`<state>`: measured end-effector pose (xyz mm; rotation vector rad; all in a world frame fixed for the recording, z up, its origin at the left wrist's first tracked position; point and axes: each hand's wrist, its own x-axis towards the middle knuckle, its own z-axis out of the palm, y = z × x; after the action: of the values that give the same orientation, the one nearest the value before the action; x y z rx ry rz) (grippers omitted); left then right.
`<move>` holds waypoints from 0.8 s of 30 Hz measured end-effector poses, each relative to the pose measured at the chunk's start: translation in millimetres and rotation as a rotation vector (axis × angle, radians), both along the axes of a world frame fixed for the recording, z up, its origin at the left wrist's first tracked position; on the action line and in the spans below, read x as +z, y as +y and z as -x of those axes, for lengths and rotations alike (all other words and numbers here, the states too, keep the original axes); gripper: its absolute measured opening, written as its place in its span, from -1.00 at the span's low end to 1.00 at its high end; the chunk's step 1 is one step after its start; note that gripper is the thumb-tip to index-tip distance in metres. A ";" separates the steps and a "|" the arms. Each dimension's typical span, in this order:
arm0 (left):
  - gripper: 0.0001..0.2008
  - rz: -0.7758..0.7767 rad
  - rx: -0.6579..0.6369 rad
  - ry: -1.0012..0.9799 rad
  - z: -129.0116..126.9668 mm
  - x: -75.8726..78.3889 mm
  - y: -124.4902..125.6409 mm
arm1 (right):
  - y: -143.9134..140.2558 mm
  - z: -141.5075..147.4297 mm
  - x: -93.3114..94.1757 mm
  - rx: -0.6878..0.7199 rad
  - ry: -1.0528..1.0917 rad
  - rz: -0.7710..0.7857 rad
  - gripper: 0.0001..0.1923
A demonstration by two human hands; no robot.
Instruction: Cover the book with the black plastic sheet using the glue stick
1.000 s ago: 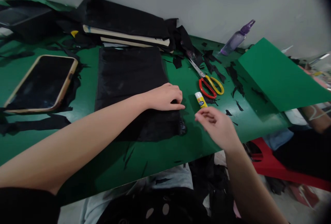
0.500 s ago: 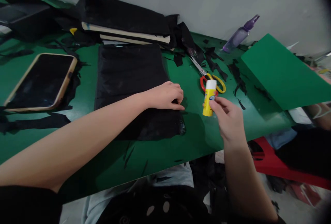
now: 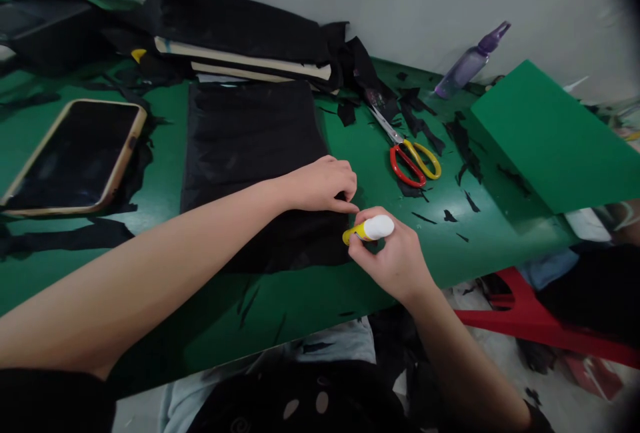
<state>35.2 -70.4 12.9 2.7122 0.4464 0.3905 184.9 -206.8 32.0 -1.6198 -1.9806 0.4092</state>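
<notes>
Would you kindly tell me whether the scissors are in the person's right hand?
No, the right hand holds a yellow-and-white tube, while the scissors lie on the green table.

Dim light here, soft sheen on the green tabletop (image 3: 457,246) at right! And the far-right corner blurs into black.

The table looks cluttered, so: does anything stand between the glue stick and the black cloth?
Nothing visible: the right hand holds the glue stick at the edge of the black cloth; the scissors lie farther back.
</notes>
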 end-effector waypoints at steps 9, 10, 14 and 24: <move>-0.66 -0.010 -0.003 0.009 -0.2 -0.2 0.8 | -20.2 -4.8 3.9 0.059 -0.056 0.069 -0.87; -0.65 -0.007 0.002 0.013 -0.2 0.4 0.5 | -24.3 -6.2 3.6 0.079 -0.043 0.066 -0.86; -0.66 0.004 0.006 0.017 0.1 0.8 0.1 | -36.1 -15.7 1.0 0.108 0.045 -0.013 -0.83; -0.69 0.001 0.004 0.011 0.0 -1.0 0.6 | -32.7 -29.9 17.1 -0.267 0.259 -0.279 -0.67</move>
<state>35.2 -69.8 11.9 2.7137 0.4552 0.3765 214.8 -239.5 49.1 -1.5389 -1.5306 0.2147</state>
